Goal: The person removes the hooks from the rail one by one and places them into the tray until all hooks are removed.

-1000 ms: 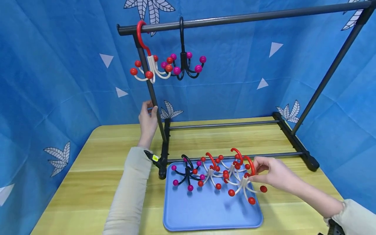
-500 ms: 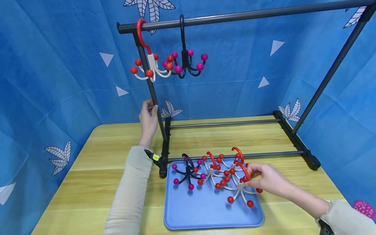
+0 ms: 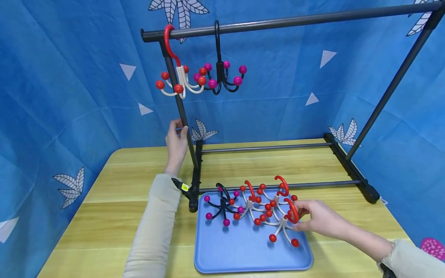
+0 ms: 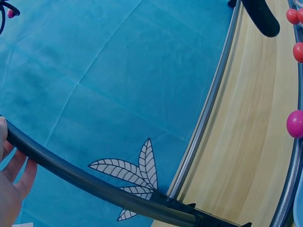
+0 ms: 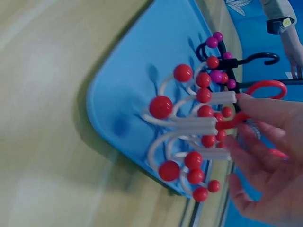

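Note:
My left hand [image 3: 176, 144] grips the left post [image 3: 181, 110] of a dark metal rack, thumb in front. In the right wrist view my right hand [image 5: 270, 146] pinches the red hook [image 5: 231, 122] of a white multi-arm hanger with red ball tips. This white hanger [image 3: 284, 222] is over the right side of a blue tray [image 3: 243, 253]; whether it touches the tray is unclear. Beside it on the tray are two more white hangers with red hooks, one a left white hanger [image 3: 249, 204], and a black hanger [image 3: 223, 202] with magenta balls.
From the top bar [image 3: 278, 23] hang a red-hooked white hanger [image 3: 180, 75] at the left end and a black hanger [image 3: 219, 71] beside it. The rack's lower front bar [image 3: 323, 184] runs just behind the tray. A blue curtain [image 3: 260, 119] surrounds the wooden table [image 3: 114, 208].
My right hand has moved left and down, bringing the white hanger lower and closer to the others over the tray. My left hand stays on the post.

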A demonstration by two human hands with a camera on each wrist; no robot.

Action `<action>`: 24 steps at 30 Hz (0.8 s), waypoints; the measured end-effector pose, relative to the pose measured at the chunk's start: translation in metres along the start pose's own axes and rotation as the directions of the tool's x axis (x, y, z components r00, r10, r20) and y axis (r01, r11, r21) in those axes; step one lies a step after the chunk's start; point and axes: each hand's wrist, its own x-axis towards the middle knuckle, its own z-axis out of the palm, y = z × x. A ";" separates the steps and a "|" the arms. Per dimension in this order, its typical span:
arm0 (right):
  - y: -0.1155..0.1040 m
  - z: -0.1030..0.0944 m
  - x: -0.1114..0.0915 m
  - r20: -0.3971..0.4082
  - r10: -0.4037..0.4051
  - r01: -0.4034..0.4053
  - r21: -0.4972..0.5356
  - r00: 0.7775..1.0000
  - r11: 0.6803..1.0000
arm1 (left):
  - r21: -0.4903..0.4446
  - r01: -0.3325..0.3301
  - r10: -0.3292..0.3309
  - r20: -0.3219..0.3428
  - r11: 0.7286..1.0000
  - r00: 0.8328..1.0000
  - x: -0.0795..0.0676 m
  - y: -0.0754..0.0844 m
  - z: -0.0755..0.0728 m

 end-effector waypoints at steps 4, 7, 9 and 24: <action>0.001 -0.008 0.003 0.097 0.015 -0.012 -0.029 0.995 0.999 | -0.001 -0.004 0.004 0.003 1.000 1.000 0.000 0.000 0.000; -0.001 -0.018 0.006 0.088 0.040 -0.031 -0.103 0.995 0.994 | -0.003 0.000 0.000 0.004 1.000 1.000 0.000 0.001 0.000; -0.005 -0.027 0.010 0.050 0.045 -0.037 -0.159 0.998 0.987 | -0.004 0.002 -0.002 0.005 1.000 1.000 0.000 0.001 -0.001; -0.050 -0.085 0.044 -0.174 -0.107 0.042 -0.340 0.979 0.939 | 0.042 0.029 -0.031 0.043 0.999 0.999 -0.001 0.003 -0.003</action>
